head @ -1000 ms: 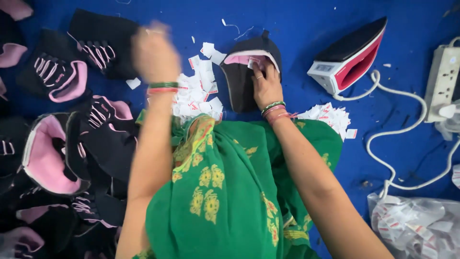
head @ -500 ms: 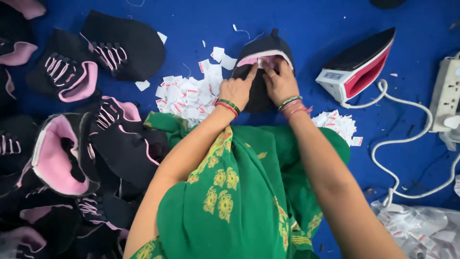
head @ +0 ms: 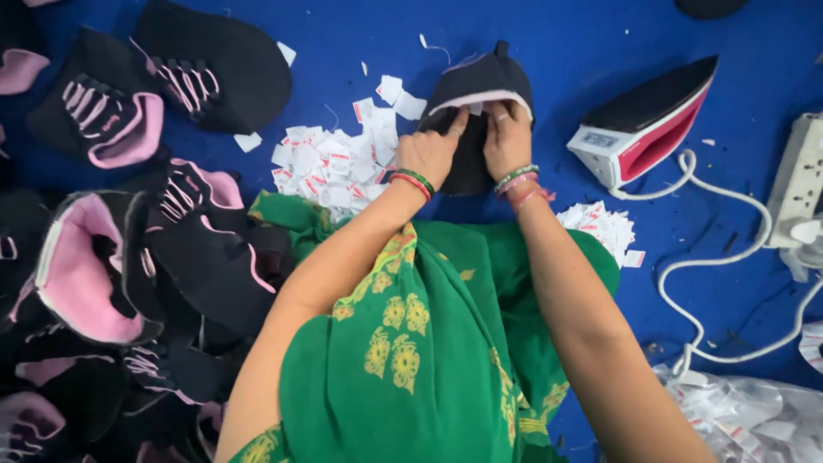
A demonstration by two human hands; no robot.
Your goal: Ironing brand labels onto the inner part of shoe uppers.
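Both hands meet on a black shoe upper (head: 477, 86) that lies flat on the blue worktop (head: 600, 34), toe end pointing away from the person. The left hand (head: 429, 153) rests on the upper's near left edge with its fingers pressed together against the fabric; the right hand (head: 507, 137) sits just beside it, fingertips pinching at the pale lining along the opening — a small white label seems caught there, though it is too small to be sure. The grip of each hand is closed on the upper.

Left of the hands, a heap of white labels (head: 330, 163) is scattered, touching the person's green garment (head: 429, 343). A smaller heap of labels (head: 604, 227) lies to the right, near the right forearm. Beyond it a red and white iron (head: 643, 124) rests on its side, its white cord (head: 729, 257) looping toward a power strip (head: 797, 184). More black and pink uppers (head: 129, 240) — some laced — pile up at far left.
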